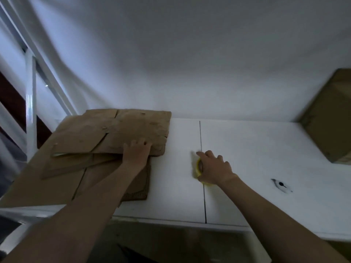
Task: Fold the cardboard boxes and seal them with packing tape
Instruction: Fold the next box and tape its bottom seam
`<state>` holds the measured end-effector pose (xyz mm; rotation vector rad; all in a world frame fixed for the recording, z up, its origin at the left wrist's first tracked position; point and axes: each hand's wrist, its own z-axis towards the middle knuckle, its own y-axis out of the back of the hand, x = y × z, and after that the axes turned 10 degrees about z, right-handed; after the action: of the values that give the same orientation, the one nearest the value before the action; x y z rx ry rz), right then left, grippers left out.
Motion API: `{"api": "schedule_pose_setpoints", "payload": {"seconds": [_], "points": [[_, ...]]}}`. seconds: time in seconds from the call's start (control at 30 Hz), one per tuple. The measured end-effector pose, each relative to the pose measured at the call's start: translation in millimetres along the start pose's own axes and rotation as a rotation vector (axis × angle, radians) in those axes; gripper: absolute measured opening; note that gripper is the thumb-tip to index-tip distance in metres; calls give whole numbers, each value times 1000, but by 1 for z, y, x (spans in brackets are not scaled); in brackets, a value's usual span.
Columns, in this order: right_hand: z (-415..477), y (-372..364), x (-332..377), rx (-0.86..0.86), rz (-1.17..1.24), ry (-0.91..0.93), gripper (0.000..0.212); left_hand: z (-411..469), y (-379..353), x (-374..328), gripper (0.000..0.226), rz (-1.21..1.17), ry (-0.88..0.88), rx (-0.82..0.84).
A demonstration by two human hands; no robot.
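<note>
While pinching top flattened box (114,133) with left hand (135,150), 10 o'clock of tape roll (198,168) clasped under right hand (214,168), could drag overhanging stack (57,179) off desk (247,149).

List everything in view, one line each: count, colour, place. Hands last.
flattened cardboard boxes: stack, count unclear, brown, table's left part
tape roll: one, yellow, mid-table, over the dark seam
assembled box: one, brown, table's far right, cut by the picture edge
dark mark: one, black-grey, right of the tape roll; unidentifiable
table: one, white, thin dark seam across it
cloth backdrop: one, white, behind the table
metal frame: one, white, far left
left hand: one, grips the top flattened box's near edge
right hand: one, holds the tape roll
</note>
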<state>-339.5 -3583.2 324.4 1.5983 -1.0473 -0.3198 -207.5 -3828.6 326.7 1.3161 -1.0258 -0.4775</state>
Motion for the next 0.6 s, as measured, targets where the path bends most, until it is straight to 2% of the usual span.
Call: {"api": "schedule_pose_setpoints", "payload": {"seconds": [0.13,0.27,0.37,0.47,0.53,0.6], "points": [[-4,16,-44,-63,-38,-170,80,11,-2,4,59,-11,-21,-23],[-7,22,-60,-107,-69,-218,74,16,3,17,60,-15,-75,-7],[-6,27,-49,-118,-49,-168,79,19,16,33,65,-93,-110,-9],[-2,32,-25,-141,10,-79,75,22,31,47,61,-303,-104,52],[2,33,-7,-154,74,-35,71,23,38,56,53,-351,-109,82],[5,34,12,-151,138,-1,67,18,41,62,34,-312,-118,40]]}}
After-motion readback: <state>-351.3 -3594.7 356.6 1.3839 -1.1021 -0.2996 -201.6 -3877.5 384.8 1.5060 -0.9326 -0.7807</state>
